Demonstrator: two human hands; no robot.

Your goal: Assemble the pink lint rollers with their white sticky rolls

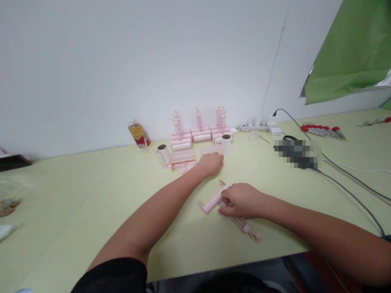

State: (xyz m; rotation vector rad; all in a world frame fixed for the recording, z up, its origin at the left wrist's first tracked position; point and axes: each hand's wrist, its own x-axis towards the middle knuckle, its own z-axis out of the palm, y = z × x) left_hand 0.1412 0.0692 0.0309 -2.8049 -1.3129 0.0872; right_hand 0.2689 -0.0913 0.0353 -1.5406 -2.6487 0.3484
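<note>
My right hand [241, 200] is closed around a pink lint-roller handle [214, 200] that lies on the pale green table [91, 195], its long stem [247, 230] sticking out toward me. My left hand [211, 163] reaches forward with fingers curled over a clear pink cover piece [210, 149] near the group of pink lint rollers [198, 132] by the wall. A white paper roll [226, 143] stands just right of that hand, and another roll [163, 155] lies to the left.
A small drink bottle [139, 135] leans at the wall. A power strip [259, 125], cables [345, 183], a blurred dark object [296, 154] and red-handled tools [324, 130] sit at the right. Green cloth [351, 53] hangs at upper right.
</note>
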